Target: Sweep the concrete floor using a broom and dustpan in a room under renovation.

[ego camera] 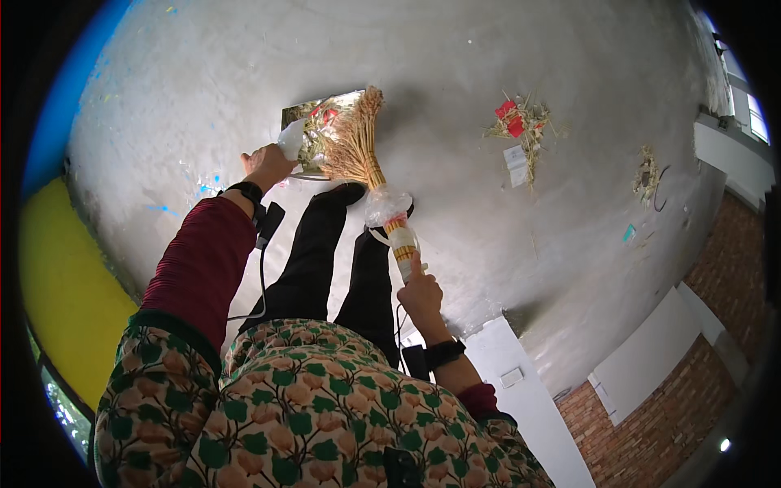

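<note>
My right hand (421, 296) grips the handle of a straw hand broom (357, 143), its forefinger stretched along the bound stalks. Clear plastic is wrapped round the broom's neck. The bristles lie over the right part of a shiny metal-looking dustpan or tray (293, 114), which holds straw bits, a red scrap and pale scraps. My left hand (268, 163) is at the near left edge of that tray, closed on something whitish; whether it grips the tray or a white piece (291, 139) there cannot be told.
On the grey floor to the right lies a pile of straw with red scraps (518, 122) and a white paper (516, 165). Farther right are a smaller debris pile (645, 177), a dark curved strip and a teal scrap (629, 233). A white panel (506, 366) stands at lower right.
</note>
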`<state>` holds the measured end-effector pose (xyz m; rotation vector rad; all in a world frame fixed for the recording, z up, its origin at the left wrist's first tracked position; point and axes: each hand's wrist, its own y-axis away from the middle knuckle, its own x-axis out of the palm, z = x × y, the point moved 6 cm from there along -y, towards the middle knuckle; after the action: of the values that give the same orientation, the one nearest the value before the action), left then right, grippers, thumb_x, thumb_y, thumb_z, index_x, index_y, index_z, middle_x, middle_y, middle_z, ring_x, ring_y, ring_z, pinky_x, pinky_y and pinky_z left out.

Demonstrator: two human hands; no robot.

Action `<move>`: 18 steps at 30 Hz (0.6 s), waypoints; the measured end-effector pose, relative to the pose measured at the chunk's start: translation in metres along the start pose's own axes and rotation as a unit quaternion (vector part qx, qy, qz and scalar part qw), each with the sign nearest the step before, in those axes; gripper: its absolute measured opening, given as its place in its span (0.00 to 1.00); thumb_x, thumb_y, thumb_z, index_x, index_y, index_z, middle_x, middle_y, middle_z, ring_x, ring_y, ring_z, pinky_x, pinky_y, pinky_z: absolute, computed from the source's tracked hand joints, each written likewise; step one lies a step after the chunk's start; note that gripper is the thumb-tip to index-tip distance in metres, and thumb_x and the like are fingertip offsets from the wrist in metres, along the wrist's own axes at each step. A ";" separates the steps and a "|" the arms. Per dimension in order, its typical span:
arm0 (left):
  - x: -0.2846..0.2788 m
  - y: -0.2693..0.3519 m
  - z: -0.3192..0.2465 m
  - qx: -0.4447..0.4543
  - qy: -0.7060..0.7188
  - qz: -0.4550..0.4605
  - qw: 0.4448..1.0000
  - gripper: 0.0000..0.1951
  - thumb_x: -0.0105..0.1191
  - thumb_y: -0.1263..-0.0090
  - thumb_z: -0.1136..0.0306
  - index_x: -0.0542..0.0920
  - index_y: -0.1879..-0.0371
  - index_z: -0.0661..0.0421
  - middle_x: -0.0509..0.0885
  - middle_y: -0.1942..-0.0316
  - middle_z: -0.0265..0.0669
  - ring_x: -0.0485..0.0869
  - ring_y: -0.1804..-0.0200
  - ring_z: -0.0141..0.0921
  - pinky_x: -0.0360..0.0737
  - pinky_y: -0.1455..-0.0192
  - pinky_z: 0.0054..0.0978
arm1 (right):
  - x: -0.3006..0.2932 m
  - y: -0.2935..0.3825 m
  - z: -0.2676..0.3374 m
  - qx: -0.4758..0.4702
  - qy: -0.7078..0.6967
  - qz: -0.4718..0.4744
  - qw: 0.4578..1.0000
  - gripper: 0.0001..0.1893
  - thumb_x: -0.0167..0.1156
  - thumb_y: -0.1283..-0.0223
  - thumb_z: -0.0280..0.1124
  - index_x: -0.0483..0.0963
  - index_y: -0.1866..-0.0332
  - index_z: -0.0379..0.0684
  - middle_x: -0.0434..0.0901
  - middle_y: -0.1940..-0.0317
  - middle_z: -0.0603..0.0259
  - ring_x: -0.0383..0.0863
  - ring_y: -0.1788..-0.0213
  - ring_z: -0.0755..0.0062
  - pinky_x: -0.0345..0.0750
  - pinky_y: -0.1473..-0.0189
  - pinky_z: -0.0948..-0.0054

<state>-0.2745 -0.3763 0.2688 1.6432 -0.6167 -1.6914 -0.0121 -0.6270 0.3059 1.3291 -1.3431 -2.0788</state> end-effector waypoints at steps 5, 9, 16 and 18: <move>0.004 -0.006 0.012 -0.004 -0.016 -0.031 0.999 0.21 0.54 0.54 0.49 0.78 0.67 0.53 0.79 0.67 0.37 0.75 0.57 0.34 0.58 0.53 0.37 | -0.022 0.011 -0.048 0.059 0.094 -0.074 0.991 0.39 0.54 0.61 0.30 0.46 0.38 0.51 0.70 0.71 0.45 0.76 0.73 0.54 0.74 0.70 0.64; -0.002 -0.004 0.000 0.010 -0.015 -0.031 0.999 0.18 0.53 0.52 0.49 0.79 0.72 0.52 0.80 0.72 0.32 0.70 0.54 0.32 0.56 0.52 0.38 | -0.026 -0.032 -0.047 0.064 0.131 -0.099 0.984 0.38 0.55 0.61 0.31 0.48 0.39 0.46 0.71 0.71 0.47 0.75 0.70 0.57 0.74 0.70 0.66; 0.002 0.003 0.014 0.084 0.026 -0.122 0.989 0.34 0.56 0.59 0.43 0.70 0.55 0.54 0.75 0.59 0.41 0.68 0.49 0.38 0.51 0.46 0.50 | -0.005 -0.007 0.010 -0.066 0.034 -0.083 0.994 0.39 0.56 0.66 0.32 0.49 0.41 0.44 0.74 0.75 0.49 0.76 0.72 0.52 0.74 0.70 0.58; 0.015 0.006 0.021 0.116 0.026 -0.194 0.974 0.32 0.54 0.57 0.42 0.72 0.58 0.54 0.74 0.57 0.38 0.69 0.50 0.38 0.50 0.46 0.51 | -0.016 0.011 -0.005 -0.062 -0.011 -0.061 0.996 0.41 0.56 0.67 0.33 0.47 0.41 0.42 0.75 0.75 0.48 0.76 0.72 0.52 0.73 0.70 0.59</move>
<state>-0.2933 -0.3945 0.2654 2.0748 -0.5073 -1.8963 -0.0025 -0.6244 0.3229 1.3703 -1.1468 -2.2251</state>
